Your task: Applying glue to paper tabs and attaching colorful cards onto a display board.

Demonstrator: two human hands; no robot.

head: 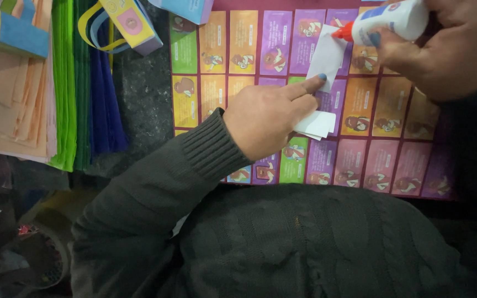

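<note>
My left hand (271,113) rests on a colourful printed sheet (360,160) of small picture panels, its forefinger pressing down a small white paper piece (327,55). More folded white paper (318,124) pokes out from under that hand. My right hand (448,49) grips a white glue bottle (393,19) with an orange tip, tilted so the tip touches the top edge of the white paper piece.
Stacks of coloured paper sheets, green (64,83), blue (103,99) and peach (12,99), lie at the left. A small yellow-and-pink paper bag (131,25) with handles sits at the top left. Dark stone surface (142,105) shows between them.
</note>
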